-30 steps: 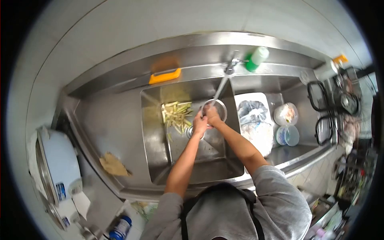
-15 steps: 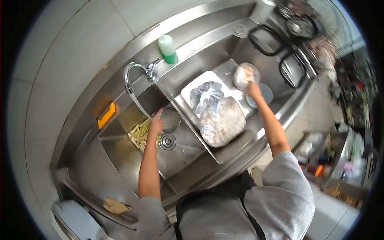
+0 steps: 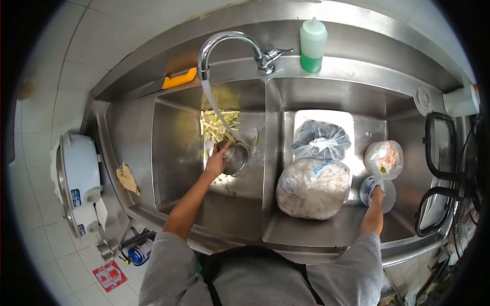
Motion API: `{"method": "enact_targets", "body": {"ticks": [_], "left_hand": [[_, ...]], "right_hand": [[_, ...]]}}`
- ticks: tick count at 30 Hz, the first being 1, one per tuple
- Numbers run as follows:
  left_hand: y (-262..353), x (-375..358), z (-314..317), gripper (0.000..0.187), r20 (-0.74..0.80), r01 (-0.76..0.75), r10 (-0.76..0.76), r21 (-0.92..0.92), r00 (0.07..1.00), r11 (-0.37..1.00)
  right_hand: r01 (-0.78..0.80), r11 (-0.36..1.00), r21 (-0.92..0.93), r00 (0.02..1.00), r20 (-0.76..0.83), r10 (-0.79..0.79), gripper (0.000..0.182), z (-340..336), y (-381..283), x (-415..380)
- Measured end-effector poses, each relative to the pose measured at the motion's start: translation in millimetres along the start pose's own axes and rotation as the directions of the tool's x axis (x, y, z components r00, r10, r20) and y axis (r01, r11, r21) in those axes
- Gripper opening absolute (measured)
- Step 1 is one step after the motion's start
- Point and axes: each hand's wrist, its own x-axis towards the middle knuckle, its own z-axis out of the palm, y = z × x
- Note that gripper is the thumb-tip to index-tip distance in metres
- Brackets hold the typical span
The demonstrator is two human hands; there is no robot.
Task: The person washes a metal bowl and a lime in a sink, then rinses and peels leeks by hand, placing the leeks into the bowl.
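In the left basin (image 3: 204, 219), my left hand (image 3: 216, 162) grips the edge of a round metal-looking bowl (image 3: 237, 161). Water from the curved faucet (image 3: 228, 35) runs down into the bowl. Cut pale green vegetable stalks (image 3: 217, 124) lie behind it on the basin floor. Over in the right basin (image 3: 306, 234), my right hand (image 3: 376, 194) is at a plastic tub with a blue label (image 3: 368, 187); its fingertips are hidden there. Just behind that tub sits a clear container with food scraps (image 3: 385, 157).
A large filled plastic bag (image 3: 314, 188) and a knotted bag with dark contents (image 3: 320, 138) rest on a white tray (image 3: 334, 116). A yellow-handled saw or knife (image 3: 178, 79) and a green liquid bottle (image 3: 312, 46) stand along the back ledge. Black-handled racks (image 3: 440, 148) border the right side.
My view has turned and shifted toward the sink. My right hand has moved from the container of scraps to the labelled tub. My left hand stays at the bowl under the running water.
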Motion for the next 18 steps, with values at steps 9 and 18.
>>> {"method": "enact_targets", "body": {"ticks": [9,18], "left_hand": [[35.8,10.8,-29.7,0.067,0.441,0.46,-0.175,-0.883,0.88,0.09],[62.3,1.9,-27.0,0.069,0.47,0.474,-0.161,-0.88,0.868,-0.017]], "right_hand": [[0.087,0.984,-0.157,0.973,-0.2,-0.117,0.035,34.1,17.5,30.8],[0.472,0.869,-0.147,0.876,0.185,-0.445,0.02,-93.9,-14.9,-11.9]]}}
